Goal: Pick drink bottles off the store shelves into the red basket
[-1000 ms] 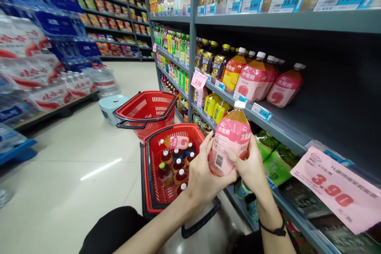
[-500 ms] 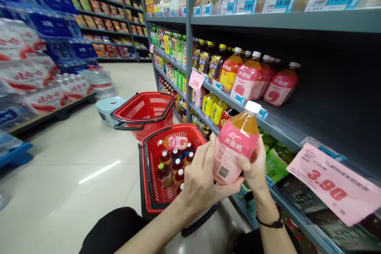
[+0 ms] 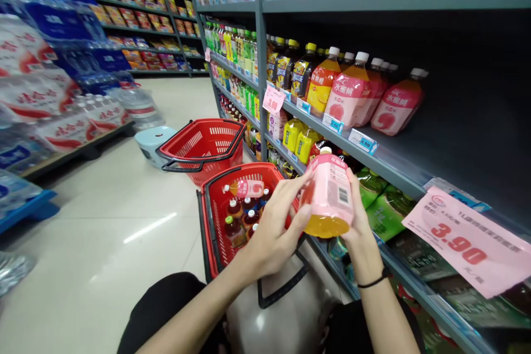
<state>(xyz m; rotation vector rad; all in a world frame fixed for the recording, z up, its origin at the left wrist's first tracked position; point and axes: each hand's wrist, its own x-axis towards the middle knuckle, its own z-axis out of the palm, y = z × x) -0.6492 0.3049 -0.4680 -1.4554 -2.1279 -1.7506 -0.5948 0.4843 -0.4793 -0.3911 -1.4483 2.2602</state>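
Observation:
Between my two hands is a peach drink bottle with a pink label, its base tipped toward me and its white cap pointing away. My left hand grips its left side, thumb near the base. On the right side my right hand holds it, fingers partly hidden behind the bottle. Below and to the left stands a red shopping basket with several dark drink bottles upright in it. Another peach drink bottle lies on its side across them at the basket's far end.
A second red basket stands behind the first, beside a light blue stool. On my right is a shelf with more pink-labelled bottles and a pink price card sticking out. Packs of bottled drinks are stacked at left.
The peach drink bottle in my hands has been turned and tipped, so its base and barcode now face me. The view has shifted slightly, with the shelf higher in it.

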